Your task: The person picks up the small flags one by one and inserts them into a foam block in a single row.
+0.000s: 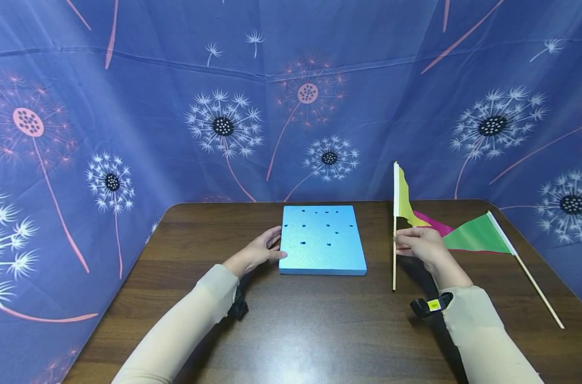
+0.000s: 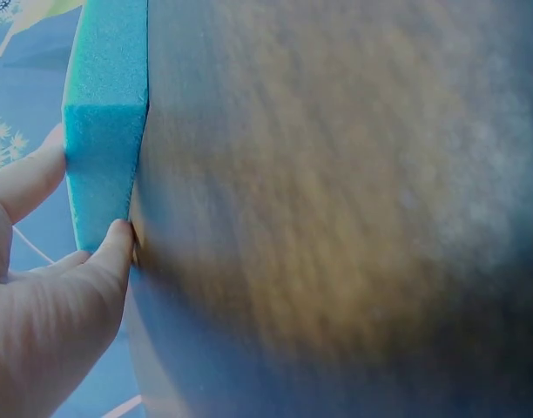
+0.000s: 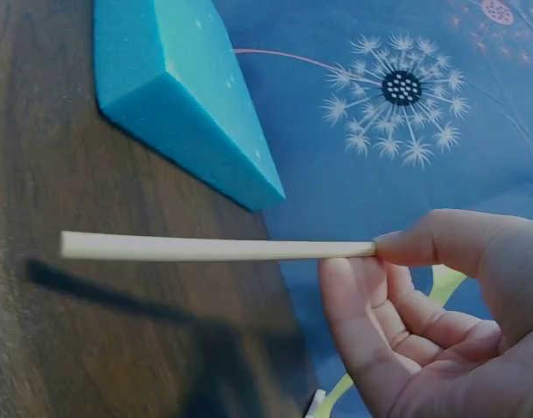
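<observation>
A light-blue foam block (image 1: 319, 256) with several small holes in its top lies flat on the table. My left hand (image 1: 259, 250) is at its left edge, thumb and fingers spread along it. In the left wrist view the fingertips touch the block's side (image 2: 101, 165), one of them low near the tabletop. To the right of the block, my right hand (image 1: 422, 248) pinches the wooden stick of a yellow flag (image 1: 403, 197) between thumb and fingers. The stick (image 3: 205, 249) stands nearly upright, its bare lower end pointing down above the table.
A green flag (image 1: 480, 234) on a wooden stick lies at the right of the table, overlapping a magenta flag (image 1: 435, 223) mostly hidden behind it and my right hand. A blue cloth with dandelion prints (image 1: 329, 157) hangs behind the brown table (image 1: 295, 320).
</observation>
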`<state>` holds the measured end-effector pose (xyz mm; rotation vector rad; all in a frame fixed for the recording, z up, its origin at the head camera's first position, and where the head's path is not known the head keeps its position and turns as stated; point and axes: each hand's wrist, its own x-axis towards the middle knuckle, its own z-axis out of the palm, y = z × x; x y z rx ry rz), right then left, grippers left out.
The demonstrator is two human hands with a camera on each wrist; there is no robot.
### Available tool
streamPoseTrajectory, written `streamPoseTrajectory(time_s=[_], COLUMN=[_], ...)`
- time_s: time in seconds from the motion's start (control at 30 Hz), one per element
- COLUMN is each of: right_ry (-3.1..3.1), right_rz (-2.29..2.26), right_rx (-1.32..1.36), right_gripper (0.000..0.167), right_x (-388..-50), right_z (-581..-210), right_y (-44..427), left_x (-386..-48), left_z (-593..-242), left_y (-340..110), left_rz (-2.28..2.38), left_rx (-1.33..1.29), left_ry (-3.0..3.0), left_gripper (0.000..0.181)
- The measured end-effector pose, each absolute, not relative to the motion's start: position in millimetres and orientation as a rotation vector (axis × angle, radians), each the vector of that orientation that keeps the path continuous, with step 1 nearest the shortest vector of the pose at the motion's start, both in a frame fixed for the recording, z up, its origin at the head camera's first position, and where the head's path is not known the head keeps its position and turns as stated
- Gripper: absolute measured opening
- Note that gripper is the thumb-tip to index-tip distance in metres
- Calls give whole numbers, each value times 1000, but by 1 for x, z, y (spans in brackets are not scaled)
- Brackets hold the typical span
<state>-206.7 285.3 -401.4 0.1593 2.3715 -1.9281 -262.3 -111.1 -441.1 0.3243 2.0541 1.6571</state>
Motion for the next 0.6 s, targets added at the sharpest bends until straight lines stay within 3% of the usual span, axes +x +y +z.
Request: streamPoseTrajectory(time_s=[0.33, 0.6], right_ry=[2423, 2390], right_rz=[-1992, -2044], right_rx=[121, 109], right_gripper=[41, 30], right_x=[-211, -218], right_z=[-403, -396], right_y=[276, 268], left_x=[-264, -265], left_z=[-443, -443], left_y=[-111, -110], left_rz=[1671, 1669], left_rx=[320, 306], left_ry=[2035, 2042], left_gripper=[86, 85])
